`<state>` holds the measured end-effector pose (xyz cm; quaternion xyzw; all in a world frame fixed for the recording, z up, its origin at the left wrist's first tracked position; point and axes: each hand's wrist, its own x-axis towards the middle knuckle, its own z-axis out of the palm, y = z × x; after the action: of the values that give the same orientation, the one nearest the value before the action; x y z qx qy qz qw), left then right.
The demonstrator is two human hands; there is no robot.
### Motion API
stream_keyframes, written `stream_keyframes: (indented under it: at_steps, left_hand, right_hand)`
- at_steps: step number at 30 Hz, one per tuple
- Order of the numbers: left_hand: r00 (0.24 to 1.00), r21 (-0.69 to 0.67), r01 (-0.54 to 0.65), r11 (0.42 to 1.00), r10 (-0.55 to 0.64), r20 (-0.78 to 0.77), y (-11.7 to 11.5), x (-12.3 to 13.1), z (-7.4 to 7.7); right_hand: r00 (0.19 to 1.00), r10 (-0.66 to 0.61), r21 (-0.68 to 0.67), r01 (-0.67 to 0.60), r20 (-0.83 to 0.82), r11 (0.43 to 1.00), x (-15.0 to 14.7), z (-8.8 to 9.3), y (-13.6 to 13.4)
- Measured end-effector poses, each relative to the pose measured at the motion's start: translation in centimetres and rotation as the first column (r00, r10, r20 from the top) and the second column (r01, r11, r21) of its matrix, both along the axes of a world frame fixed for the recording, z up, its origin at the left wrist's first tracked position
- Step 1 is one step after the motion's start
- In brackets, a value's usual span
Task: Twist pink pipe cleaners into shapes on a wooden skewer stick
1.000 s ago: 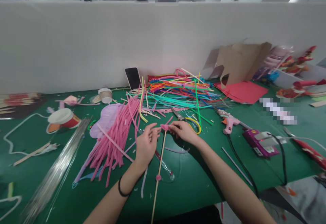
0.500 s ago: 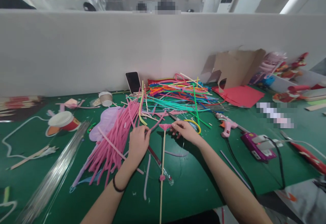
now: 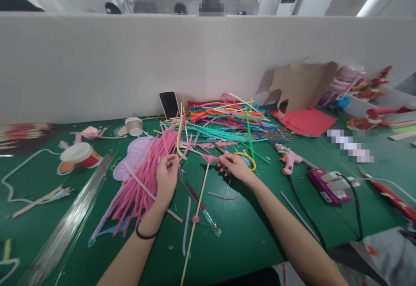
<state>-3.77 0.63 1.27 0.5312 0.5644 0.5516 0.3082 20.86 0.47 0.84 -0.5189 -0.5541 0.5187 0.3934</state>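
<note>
My right hand [image 3: 236,167] pinches a pink pipe-cleaner shape [image 3: 209,159] at the top of a thin wooden stick [image 3: 203,186]. The stick slants toward the table's near edge, with a small pink tuft [image 3: 195,219] partway down. My left hand [image 3: 167,177] is closed in a pinch on a pink pipe cleaner [image 3: 186,146] that sticks out past its fingertips. Beside that hand lies a thick bundle of pink pipe cleaners [image 3: 143,186]. Under the stick rests a dark red and clear tube-like tool [image 3: 208,216]. Scissors [image 3: 221,148] lie behind my right hand, their handles partly hidden.
Many coloured pipe cleaners [image 3: 224,123] are heaped along the partition beside a phone [image 3: 169,105]. A pink glue gun [image 3: 290,160] and a purple power strip [image 3: 328,186] with cables lie to the right. On the left are a paper cup [image 3: 78,152] and thin wires [image 3: 71,216].
My left hand has moved left and away from the stick with the pink pipe cleaner. The stick's lower end has swung left, while my right hand keeps its place.
</note>
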Motion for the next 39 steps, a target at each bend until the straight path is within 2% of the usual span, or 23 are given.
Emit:
stream_keyframes:
  at_steps: [3, 5, 6, 8, 10, 13, 15, 17, 19, 21, 24, 26, 28, 30, 32, 34, 37, 39]
  left_hand:
    - [0.991, 0.092, -0.127, 0.988, 0.129, -0.020, -0.3, 0.0, 0.7]
    - [0.981, 0.168, -0.155, 0.974, 0.172, -0.093, -0.9, 0.2, 1.2]
    - [0.973, 0.211, -0.150, 0.966, 0.182, -0.144, -1.2, 0.3, 1.3]
    - [0.947, 0.299, -0.104, 0.949, 0.186, -0.262, -2.0, 0.8, 1.5]
    - [0.921, 0.372, -0.023, 0.928, 0.164, -0.352, -2.8, 1.5, 1.5]
    - [0.902, 0.412, 0.144, 0.900, 0.052, -0.428, -3.9, 2.7, 1.3]
    - [0.882, 0.415, 0.255, 0.874, -0.035, -0.469, -4.4, 3.2, 1.4]
    - [0.843, 0.386, 0.367, 0.846, -0.127, -0.523, -4.6, 3.5, 1.5]
    - [0.805, 0.342, 0.443, 0.828, -0.200, -0.558, -4.6, 3.4, 1.6]
    - [0.795, 0.293, 0.432, 0.853, -0.206, -0.570, -4.2, 3.2, 1.6]
    - [0.754, 0.153, 0.325, 0.933, -0.158, -0.637, -3.4, 2.9, 1.4]
    - [0.665, 0.020, 0.299, 0.954, -0.194, -0.721, -2.9, 2.8, 1.0]
    - [0.580, -0.072, 0.305, 0.950, -0.245, -0.777, -2.6, 2.7, 0.5]
    - [0.558, -0.111, 0.316, 0.942, -0.279, -0.781, -2.4, 2.8, 0.1]
    - [0.607, -0.125, 0.318, 0.940, -0.303, -0.735, -2.4, 2.8, 0.0]
    - [0.713, -0.116, 0.290, 0.950, -0.295, -0.636, -2.5, 2.8, 0.3]
    - [0.889, -0.084, 0.221, 0.972, -0.236, -0.394, -2.6, 2.4, 1.2]
    - [0.959, -0.071, 0.215, 0.974, -0.224, -0.176, -2.6, 2.0, 1.9]
  right_hand:
    - [0.986, -0.019, 0.093, 0.004, 0.163, 0.996, -0.4, -0.2, -0.3]
    - [0.951, -0.066, 0.239, -0.008, 0.301, 0.971, -0.8, -0.2, -0.6]
    - [0.928, -0.117, 0.339, -0.010, 0.353, 0.941, -1.0, -0.2, -0.8]
    - [0.886, -0.235, 0.534, -0.017, 0.400, 0.846, -1.4, 0.0, -1.2]
    - [0.867, -0.262, 0.624, -0.070, 0.423, 0.778, -1.9, 0.2, -1.7]
    - [0.871, -0.128, 0.617, -0.225, 0.475, 0.754, -2.5, 0.3, -2.3]
    - [0.867, -0.095, 0.618, -0.268, 0.490, 0.739, -2.8, 0.2, -2.6]
    - [0.865, -0.140, 0.635, -0.234, 0.482, 0.736, -2.9, 0.3, -2.7]
    - [0.872, -0.227, 0.653, -0.132, 0.435, 0.746, -2.7, 0.7, -2.6]
    - [0.886, -0.319, 0.650, 0.026, 0.336, 0.759, -2.4, 1.2, -2.5]
    - [0.913, -0.381, 0.557, 0.245, 0.142, 0.794, -2.1, 1.8, -2.4]
    - [0.925, -0.378, 0.479, 0.318, 0.031, 0.818, -2.1, 1.9, -2.2]
    - [0.925, -0.376, 0.411, 0.363, -0.053, 0.836, -2.2, 1.8, -2.0]
    - [0.912, -0.389, 0.336, 0.409, -0.130, 0.848, -2.2, 1.7, -1.8]
    - [0.879, -0.420, 0.267, 0.471, -0.227, 0.841, -2.0, 1.7, -1.5]
    - [0.819, -0.458, 0.205, 0.542, -0.346, 0.815, -1.5, 1.7, -1.1]
    - [0.712, -0.510, 0.112, 0.627, -0.482, 0.771, -0.6, 1.7, -0.6]
    - [0.676, -0.532, 0.081, 0.653, -0.509, 0.753, -0.1, 1.7, -0.3]
